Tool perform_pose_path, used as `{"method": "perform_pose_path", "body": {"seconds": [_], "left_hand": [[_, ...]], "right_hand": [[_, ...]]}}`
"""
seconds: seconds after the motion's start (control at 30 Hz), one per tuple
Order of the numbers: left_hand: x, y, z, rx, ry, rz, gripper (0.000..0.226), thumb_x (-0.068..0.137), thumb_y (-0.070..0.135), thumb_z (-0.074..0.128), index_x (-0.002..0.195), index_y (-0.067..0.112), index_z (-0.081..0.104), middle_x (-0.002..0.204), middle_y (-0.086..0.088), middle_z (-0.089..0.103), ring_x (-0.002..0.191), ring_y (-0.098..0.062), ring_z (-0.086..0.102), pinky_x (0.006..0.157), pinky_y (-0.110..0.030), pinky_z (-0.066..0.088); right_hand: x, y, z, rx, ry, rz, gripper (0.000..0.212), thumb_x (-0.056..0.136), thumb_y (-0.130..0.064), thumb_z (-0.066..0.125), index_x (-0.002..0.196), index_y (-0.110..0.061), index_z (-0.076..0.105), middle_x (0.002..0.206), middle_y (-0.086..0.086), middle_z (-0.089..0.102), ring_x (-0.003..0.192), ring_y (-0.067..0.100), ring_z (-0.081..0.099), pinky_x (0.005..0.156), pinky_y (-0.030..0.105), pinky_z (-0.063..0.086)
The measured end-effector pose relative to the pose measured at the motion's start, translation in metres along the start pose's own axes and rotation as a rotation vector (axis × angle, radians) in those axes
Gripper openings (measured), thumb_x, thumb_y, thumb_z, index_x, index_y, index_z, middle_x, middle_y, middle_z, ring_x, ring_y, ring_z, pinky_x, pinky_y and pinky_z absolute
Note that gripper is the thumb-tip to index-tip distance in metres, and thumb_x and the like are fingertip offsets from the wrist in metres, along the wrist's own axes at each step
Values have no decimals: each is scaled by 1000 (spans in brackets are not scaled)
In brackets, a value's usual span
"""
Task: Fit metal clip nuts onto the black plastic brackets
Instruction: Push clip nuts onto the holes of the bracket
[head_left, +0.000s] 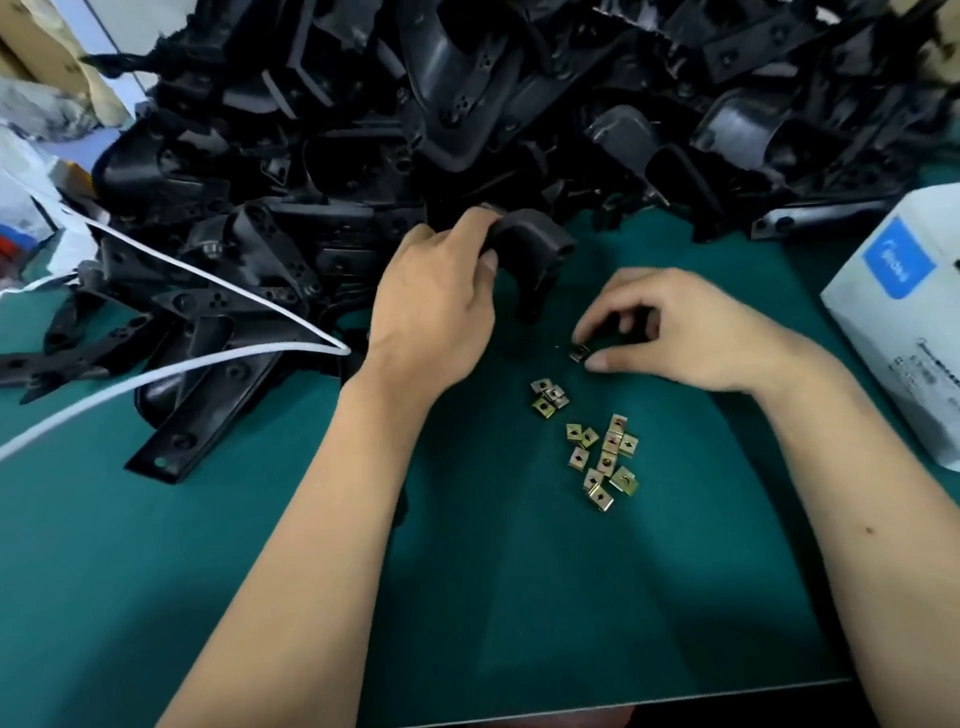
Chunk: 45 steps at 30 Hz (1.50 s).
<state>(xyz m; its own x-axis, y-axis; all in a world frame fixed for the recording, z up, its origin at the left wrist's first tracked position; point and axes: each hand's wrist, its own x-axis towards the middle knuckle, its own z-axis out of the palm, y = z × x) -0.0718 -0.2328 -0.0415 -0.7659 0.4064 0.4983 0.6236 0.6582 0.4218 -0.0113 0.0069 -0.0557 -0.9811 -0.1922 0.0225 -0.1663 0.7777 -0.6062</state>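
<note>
While the left hand (434, 306) grips a curved black bracket (530, 254), right hand (670, 327) pinching a brassy square clip nut (579, 353).

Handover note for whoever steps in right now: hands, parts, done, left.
Left hand grips a curved black plastic bracket at the front of the bracket pile.
Right hand pinches one clip nut on the green mat.
Loose clip nuts lie on the mat between the forearms.
Done: bracket and nut picked.
Left: fit the nut onto the bracket. How many piled brackets already carry nuts cannot be told.
</note>
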Motion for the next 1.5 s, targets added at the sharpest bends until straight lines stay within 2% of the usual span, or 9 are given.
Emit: {"method": "perform_pose_path", "body": {"seconds": [0.1, 0.17, 0.23, 0.3, 0.43, 0.53, 0.73, 0.93, 1.5], "left_hand": [[4, 3, -13, -47, 149, 14, 24, 105, 25, 40, 107, 7, 56, 86, -5, 66, 85, -30, 57, 74, -48, 48], [7, 9, -23, -445, 236, -29, 21, 108, 23, 39, 103, 7, 53, 79, 0, 66, 72, -26, 65, 67, -42, 54], [10, 8, -33, -990, 112, -107, 18, 112, 22, 36, 108, 10, 49, 75, -4, 66, 62, -27, 68, 58, -37, 57], [10, 6, -38, -1229, -160, -200, 20, 113, 22, 34, 125, 14, 48, 76, -8, 67, 57, -29, 68, 52, -35, 58], [1, 1, -23, -968, -576, -418, 41, 114, 15, 35, 152, 29, 41, 77, -16, 70, 51, -30, 68, 46, -33, 59], [-2, -1, -15, -896, -745, -531, 41, 112, 10, 39, 149, 25, 49, 86, -19, 70, 56, -28, 70, 52, -35, 62], [-3, -7, -16, -864, -776, -476, 36, 106, 8, 54, 140, 20, 56, 95, -16, 69, 66, -21, 63, 59, -32, 59], [-5, -4, -19, -918, -725, -468, 42, 97, 43, 62, 133, 21, 61, 91, -11, 67, 69, -24, 57, 56, -30, 53], [-5, -9, -13, -890, -726, -452, 34, 101, 38, 64, 132, 25, 59, 87, -9, 70, 63, -19, 56, 53, -30, 52]], "right_hand": [[1, -8, 2, 29, -9, 19, 18, 78, -27, 90, 90, -35, 79, 96, -9, 63, 82, 9, 56, 73, 21, 45], [2, -10, 5, -7, 7, 42, 12, 83, -26, 86, 88, -32, 77, 96, -9, 63, 82, 11, 57, 75, 29, 49], [3, -12, 9, -68, 62, 35, 5, 91, -26, 79, 90, -27, 74, 95, -11, 65, 85, 10, 60, 79, 32, 51], [6, -11, 13, -60, 141, 51, 6, 98, -24, 69, 93, -25, 71, 92, -10, 70, 85, 9, 64, 80, 29, 52], [10, -17, 19, 322, 300, 72, 13, 103, -11, 59, 93, -17, 65, 74, 2, 74, 61, 17, 63, 54, 24, 49], [10, -26, 25, 658, 402, 54, 14, 96, -5, 70, 89, -17, 72, 74, 3, 74, 64, 13, 62, 55, 23, 50], [7, -33, 23, 907, 360, 67, 18, 93, 5, 68, 94, -12, 74, 80, 4, 75, 70, 13, 66, 62, 22, 53], [3, -36, 19, 960, 322, 70, 11, 89, 4, 71, 89, -7, 73, 75, 5, 74, 63, 12, 64, 56, 20, 51], [6, -36, 22, 1004, 366, 73, 14, 90, 5, 71, 86, -8, 74, 75, 7, 75, 62, 12, 65, 56, 20, 52]]}}
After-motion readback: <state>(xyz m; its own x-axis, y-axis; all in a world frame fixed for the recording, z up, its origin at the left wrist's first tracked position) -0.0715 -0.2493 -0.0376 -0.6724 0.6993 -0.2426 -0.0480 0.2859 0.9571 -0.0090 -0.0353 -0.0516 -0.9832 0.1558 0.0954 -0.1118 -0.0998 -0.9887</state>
